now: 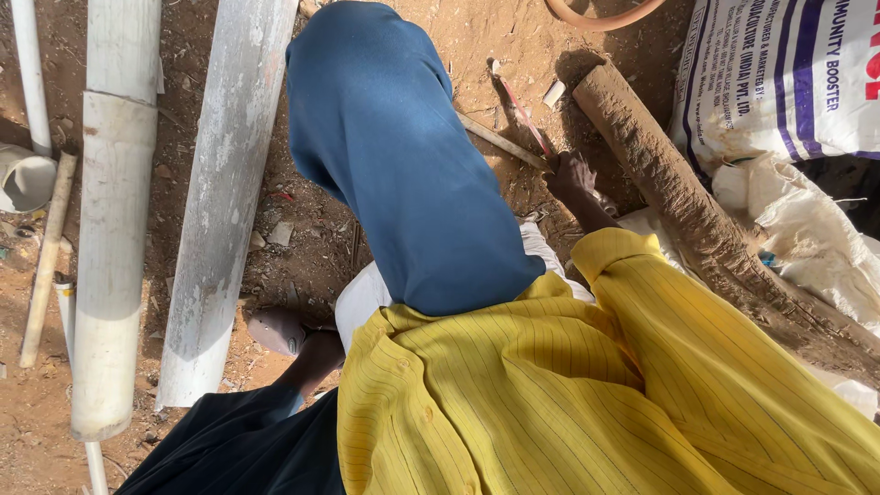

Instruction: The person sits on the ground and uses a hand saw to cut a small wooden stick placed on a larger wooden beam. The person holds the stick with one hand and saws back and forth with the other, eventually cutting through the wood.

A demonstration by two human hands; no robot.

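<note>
Nearest my camera, a yellow striped sleeve (642, 385) leads to my right hand (570, 174), closed around a thin stick (502, 142) just beside the mud-caked log (660, 174). Beyond the log, printed sacks (779, 73) bulge, contents hidden. I cannot see my left hand.

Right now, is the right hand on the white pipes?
No, the right hand grips a thin stick beside the mud-caked log, far from the white pipes.
</note>
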